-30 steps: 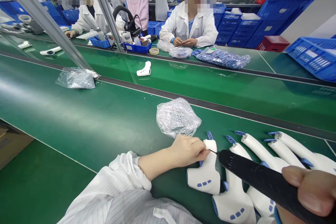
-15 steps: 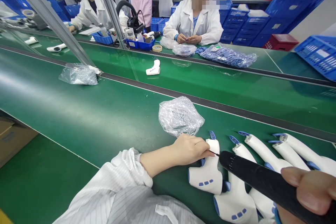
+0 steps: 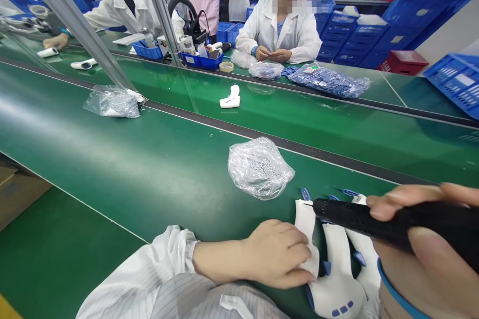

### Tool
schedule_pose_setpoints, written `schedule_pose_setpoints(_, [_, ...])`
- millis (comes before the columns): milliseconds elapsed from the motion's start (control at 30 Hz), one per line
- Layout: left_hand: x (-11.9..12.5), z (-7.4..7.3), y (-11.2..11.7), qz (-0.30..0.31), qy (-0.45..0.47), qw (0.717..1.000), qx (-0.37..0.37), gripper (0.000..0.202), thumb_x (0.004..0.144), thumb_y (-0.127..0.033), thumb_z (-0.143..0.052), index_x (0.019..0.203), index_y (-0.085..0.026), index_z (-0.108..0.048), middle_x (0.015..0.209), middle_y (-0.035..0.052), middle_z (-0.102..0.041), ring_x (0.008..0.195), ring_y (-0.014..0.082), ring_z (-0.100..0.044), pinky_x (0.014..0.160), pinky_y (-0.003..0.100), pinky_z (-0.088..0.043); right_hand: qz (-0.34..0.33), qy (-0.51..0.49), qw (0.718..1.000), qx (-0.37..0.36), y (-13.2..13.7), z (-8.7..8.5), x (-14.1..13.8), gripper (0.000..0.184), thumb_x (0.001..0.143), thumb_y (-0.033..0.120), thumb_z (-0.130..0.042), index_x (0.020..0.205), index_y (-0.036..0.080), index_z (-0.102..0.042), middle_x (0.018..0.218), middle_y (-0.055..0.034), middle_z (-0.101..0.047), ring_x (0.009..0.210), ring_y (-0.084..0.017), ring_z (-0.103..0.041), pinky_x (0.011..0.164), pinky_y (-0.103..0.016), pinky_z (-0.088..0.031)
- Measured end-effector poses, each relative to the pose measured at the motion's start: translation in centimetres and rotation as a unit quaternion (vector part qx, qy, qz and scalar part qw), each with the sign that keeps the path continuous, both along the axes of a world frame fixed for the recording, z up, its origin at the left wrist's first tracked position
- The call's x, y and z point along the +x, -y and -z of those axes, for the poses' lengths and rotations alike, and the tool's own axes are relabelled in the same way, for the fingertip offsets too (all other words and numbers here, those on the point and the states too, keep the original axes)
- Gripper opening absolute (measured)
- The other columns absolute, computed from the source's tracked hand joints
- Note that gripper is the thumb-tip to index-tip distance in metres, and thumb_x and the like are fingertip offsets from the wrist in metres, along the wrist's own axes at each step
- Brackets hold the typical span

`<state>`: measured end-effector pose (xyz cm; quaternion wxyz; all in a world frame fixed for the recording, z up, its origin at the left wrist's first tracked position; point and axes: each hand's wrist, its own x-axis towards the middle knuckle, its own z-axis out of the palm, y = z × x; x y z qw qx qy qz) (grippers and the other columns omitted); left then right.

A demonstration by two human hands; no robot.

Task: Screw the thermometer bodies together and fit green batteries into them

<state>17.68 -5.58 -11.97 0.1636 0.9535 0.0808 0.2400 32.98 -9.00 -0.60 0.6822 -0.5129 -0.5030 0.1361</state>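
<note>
My left hand (image 3: 280, 256) is wrapped over the lower part of a white gun-shaped thermometer (image 3: 305, 220), which lies on the bench with a blue flap open at the end of its handle. My right hand (image 3: 430, 254) grips a black electric screwdriver (image 3: 348, 217) from the right. The thin bit meets the handle's end, though its exact seat is too small to tell. Beside the held one lies a second white thermometer (image 3: 339, 284) with blue buttons. A third thermometer (image 3: 368, 259) is partly covered by my right hand and the screwdriver.
A clear bag of small metal parts (image 3: 262, 167) sits ahead of my left hand, another bag (image 3: 112, 102) farther left. Past the dark rail (image 3: 209, 122), a white thermometer (image 3: 230, 97) lies on the green belt. Across it sits a co-worker (image 3: 279, 35); a metal post (image 3: 86, 35) rises left.
My left hand has moved from near the screwdriver bit down onto the thermometer's body. The screwdriver's tip has shifted up to the handle's end. The thermometer on the belt has moved slightly right.
</note>
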Motion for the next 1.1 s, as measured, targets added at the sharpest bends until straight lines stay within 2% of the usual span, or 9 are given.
schedule_pose_setpoints(67, [-0.1,0.2,0.5,0.046,-0.037,0.998,0.002,0.038,0.088,-0.05,-0.034,0.088,-0.017,-0.054,0.107,0.0042,-0.058,0.097,0.0152,-0.053,0.076,0.029,-0.043,-0.02,0.005,1.0,0.005,-1.1,0.0,-0.1,0.035,0.071,0.021,-0.072,0.103,0.025,-0.057,0.086,-0.0085,-0.052,0.062,-0.025,-0.049,0.066,-0.045,-0.042])
schedule_pose_setpoints(133, [-0.3,0.2,0.5,0.064,-0.056,0.996,0.003,0.039,0.089,-0.049,-0.033,0.091,-0.017,-0.054,0.115,0.0038,-0.055,0.108,0.0161,-0.048,0.083,0.029,-0.04,-0.029,0.002,1.0,-0.011,-1.6,0.4,-0.1,0.037,0.07,0.017,-0.069,0.104,0.022,-0.055,0.089,-0.0098,-0.053,0.064,-0.025,-0.05,0.069,-0.045,-0.041])
schedule_pose_setpoints(333, [-0.7,-0.3,0.1,0.071,-0.074,0.995,0.015,0.04,0.091,-0.047,-0.03,0.101,-0.018,-0.055,0.128,0.0039,-0.047,0.117,0.0192,-0.04,0.091,0.032,-0.036,-0.037,0.012,0.999,-0.015,-2.1,1.2,-0.2,0.038,0.069,0.015,-0.067,0.105,0.02,-0.054,0.09,-0.0101,-0.053,0.063,-0.025,-0.05,0.066,-0.044,-0.041])
schedule_pose_setpoints(733, [-0.7,0.2,0.4,0.079,-0.064,0.995,0.02,0.029,0.087,-0.038,-0.042,0.104,-0.018,-0.055,0.124,0.0026,-0.049,0.119,0.0194,-0.039,0.085,0.031,-0.039,-0.055,0.044,0.997,-0.037,-2.7,1.9,-0.6,0.04,0.07,0.015,-0.069,0.106,0.016,-0.052,0.091,-0.0111,-0.054,0.064,-0.024,-0.052,0.064,-0.041,-0.043])
schedule_pose_setpoints(967, [-1.0,0.0,0.7,0.059,-0.074,0.996,0.01,0.028,0.087,-0.038,-0.043,0.105,-0.02,-0.055,0.124,-0.0007,-0.05,0.121,0.0164,-0.038,0.069,0.024,-0.047,-0.057,0.029,0.997,-0.049,-2.8,1.8,-1.0,0.036,0.073,0.017,-0.069,0.106,0.019,-0.054,0.091,-0.0102,-0.054,0.065,-0.022,-0.052,0.065,-0.038,-0.044])
schedule_pose_setpoints(1100, [-1.0,0.0,0.8,0.052,-0.084,0.995,-0.002,0.028,0.086,-0.037,-0.046,0.106,-0.021,-0.055,0.126,-0.0031,-0.049,0.122,0.0149,-0.037,0.067,0.023,-0.049,-0.077,0.003,0.994,-0.074,-3.7,1.7,-0.5,0.033,0.072,0.017,-0.069,0.102,0.018,-0.056,0.087,-0.0089,-0.054,0.067,-0.021,-0.053,0.065,-0.035,-0.046])
